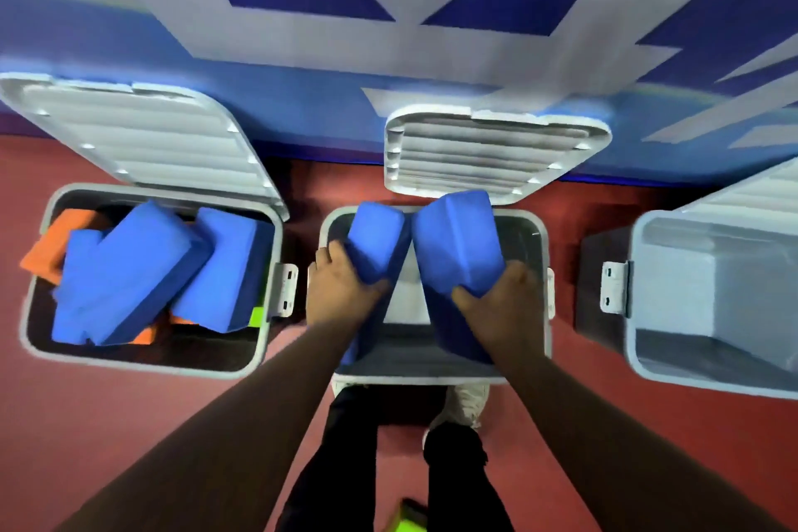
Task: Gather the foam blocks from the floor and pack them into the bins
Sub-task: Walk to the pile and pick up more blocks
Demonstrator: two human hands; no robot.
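Starting leftmost, an open bin (194, 352) holds blue and orange foam blocks (142, 268). Over the middle bin (522, 238), the left hand (341, 289) grips one blue block (378, 238) and the right hand (501, 307) grips a second blue block (453, 238), the two touching. A third bin (712, 272) stands open rightmost.

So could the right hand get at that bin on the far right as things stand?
Probably yes. The right bin stands open and looks empty, with only red floor between it and the right hand. That hand grips a blue block, though, so it would arrive full.
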